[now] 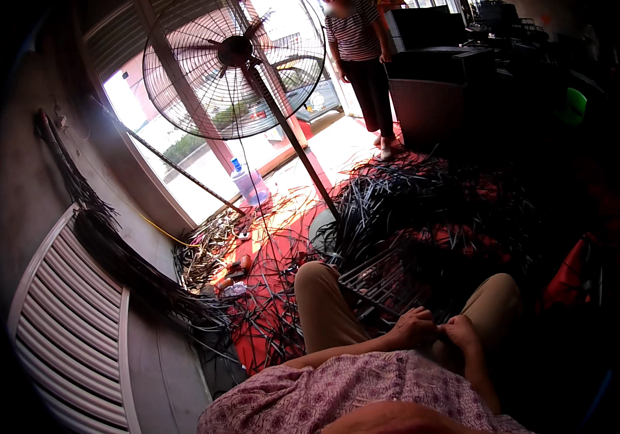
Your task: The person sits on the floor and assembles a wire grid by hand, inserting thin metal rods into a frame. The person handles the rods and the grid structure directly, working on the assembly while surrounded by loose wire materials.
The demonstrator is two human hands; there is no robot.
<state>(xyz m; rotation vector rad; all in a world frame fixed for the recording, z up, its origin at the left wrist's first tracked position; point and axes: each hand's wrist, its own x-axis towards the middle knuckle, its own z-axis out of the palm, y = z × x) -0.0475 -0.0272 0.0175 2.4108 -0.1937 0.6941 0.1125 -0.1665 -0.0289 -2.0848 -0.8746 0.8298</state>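
Note:
Between my knees lies a slatted dark piece, made of parallel strips; its lower part fades into shadow. At its near edge my left hand is closed, with the fingers curled. Close beside it, nearly touching, my right hand is also closed, the fingers pinched toward the left hand. What the fingers grip is too small and dark to make out. A large heap of loose dark strips spreads over the floor beyond my knees.
A tall standing fan rises ahead, near a clear water jug by the bright doorway. Another person stands at the back. A pale slatted frame and a bundle of long dark strips lean at left. Scattered strips cover the red floor.

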